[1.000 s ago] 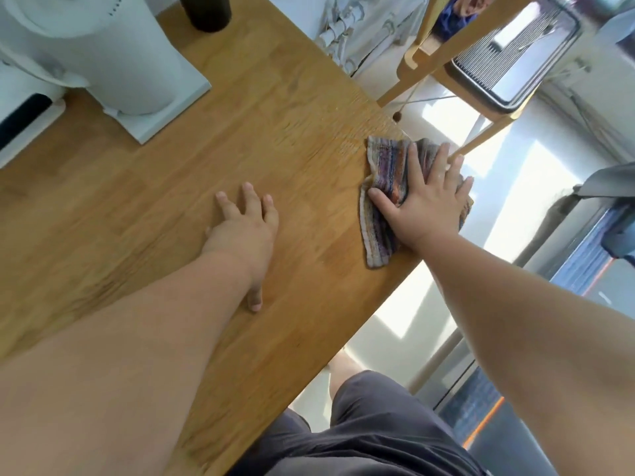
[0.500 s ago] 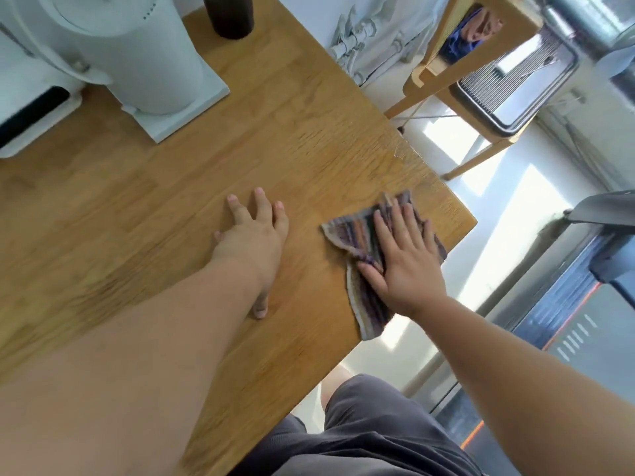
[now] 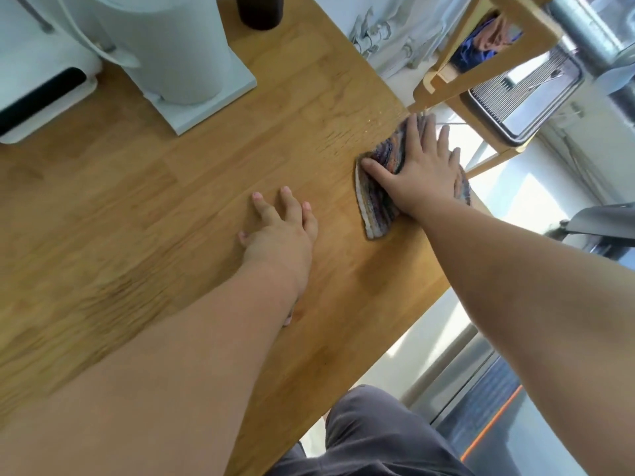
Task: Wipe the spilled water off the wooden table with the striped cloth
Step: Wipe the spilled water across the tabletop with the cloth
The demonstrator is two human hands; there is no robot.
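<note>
The striped cloth (image 3: 374, 204), folded and multicoloured, lies flat near the far right corner of the wooden table (image 3: 171, 201). My right hand (image 3: 421, 170) presses down on it with fingers spread, covering its middle. Small glinting water droplets (image 3: 374, 120) sit on the wood just beyond the cloth. My left hand (image 3: 280, 233) rests palm down on the bare wood to the left of the cloth, fingers apart, holding nothing.
A white appliance on a flat base (image 3: 178, 53) stands at the back left, with a dark cylinder (image 3: 259, 10) behind it. A wooden chair (image 3: 481, 63) stands just past the table's right edge. My lap in grey shorts (image 3: 371, 438) is below the near edge.
My right hand slid the cloth toward me and left, then pushed it back out to the far right corner. My left hand stayed planted on the table.
</note>
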